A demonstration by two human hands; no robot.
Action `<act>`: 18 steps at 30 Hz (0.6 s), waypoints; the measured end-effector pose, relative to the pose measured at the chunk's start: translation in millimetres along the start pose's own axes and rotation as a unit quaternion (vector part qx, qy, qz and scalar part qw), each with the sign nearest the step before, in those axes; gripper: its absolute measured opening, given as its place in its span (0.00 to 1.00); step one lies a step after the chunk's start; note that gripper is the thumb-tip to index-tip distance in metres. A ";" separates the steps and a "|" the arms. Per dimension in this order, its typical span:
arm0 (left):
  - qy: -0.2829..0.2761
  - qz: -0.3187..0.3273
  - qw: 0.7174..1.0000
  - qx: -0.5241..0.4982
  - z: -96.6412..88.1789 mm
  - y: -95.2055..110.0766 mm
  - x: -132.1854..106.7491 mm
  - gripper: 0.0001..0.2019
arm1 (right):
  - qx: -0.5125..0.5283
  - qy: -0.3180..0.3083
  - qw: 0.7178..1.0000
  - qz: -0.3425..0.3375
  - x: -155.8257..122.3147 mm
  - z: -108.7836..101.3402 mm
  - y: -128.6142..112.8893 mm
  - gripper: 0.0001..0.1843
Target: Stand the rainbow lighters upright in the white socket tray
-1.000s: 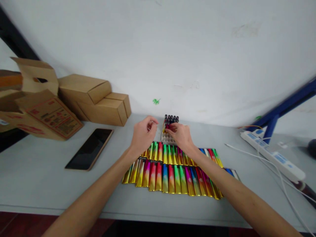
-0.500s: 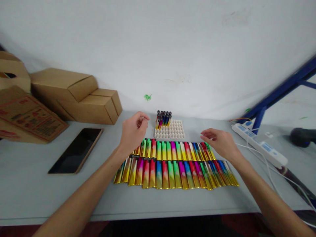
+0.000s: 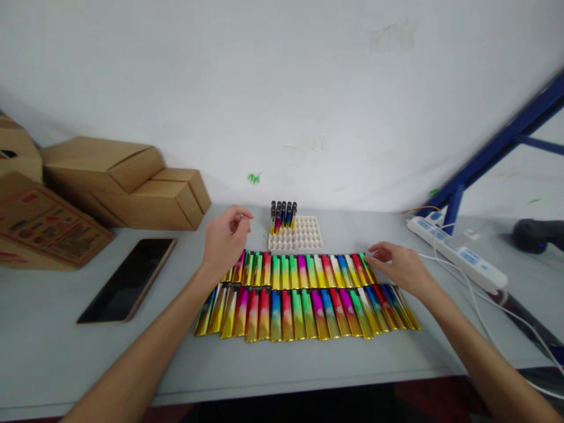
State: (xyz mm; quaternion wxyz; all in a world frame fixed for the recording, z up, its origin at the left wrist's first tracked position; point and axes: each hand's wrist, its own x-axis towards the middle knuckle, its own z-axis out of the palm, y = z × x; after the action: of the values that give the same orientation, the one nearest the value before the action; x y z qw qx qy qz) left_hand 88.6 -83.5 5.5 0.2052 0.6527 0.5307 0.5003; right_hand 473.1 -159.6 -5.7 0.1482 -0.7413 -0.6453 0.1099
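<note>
Colourful metallic lighters lie side by side in two long rows, shading from bright tops to gold ends. Beyond them is a white tray full of small holes, with several lighters standing upright in its back left part. My left hand hovers by the left end of the back row, fingers loosely curled and apart, nothing visible in them. My right hand is at the right end of that row. Its slightly parted fingertips are at the top of a green lighter; whether they touch it I cannot tell.
A dark-screened phone lies on the grey table at left. Cardboard boxes stand behind it. To the right are a white power strip with cables, a black device and a blue metal frame.
My right hand has come down onto the right end of the back row. The camera view has shifted slightly to the right; my left hand keeps its curled pose near the row's left end.
</note>
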 end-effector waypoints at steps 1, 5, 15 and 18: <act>0.001 0.000 1.000 0.000 -0.1 -0.5 0.1 0.08 | 0.002 -0.006 1.000 -0.005 0.5 0.5 -0.5 0.11; 0.002 -0.004 1.000 0.001 0.1 -0.5 -0.1 0.08 | 0.000 -0.028 1.000 0.000 3.1 3.5 -0.3 0.10; 0.000 -0.007 1.000 0.004 0.0 0.2 0.0 0.09 | 0.165 -0.007 0.985 -0.052 4.3 -7.3 -10.2 0.14; 0.004 -0.007 1.000 0.002 0.9 -1.0 0.6 0.09 | 0.370 -0.100 0.920 -0.088 -6.2 -11.1 -37.0 0.20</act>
State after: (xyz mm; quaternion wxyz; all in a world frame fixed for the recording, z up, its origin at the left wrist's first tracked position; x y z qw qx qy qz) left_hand 88.9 -82.4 4.6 0.2051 0.6477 0.5367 0.5004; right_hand 442.0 -162.0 17.8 0.3554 -0.5591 -0.6328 0.4007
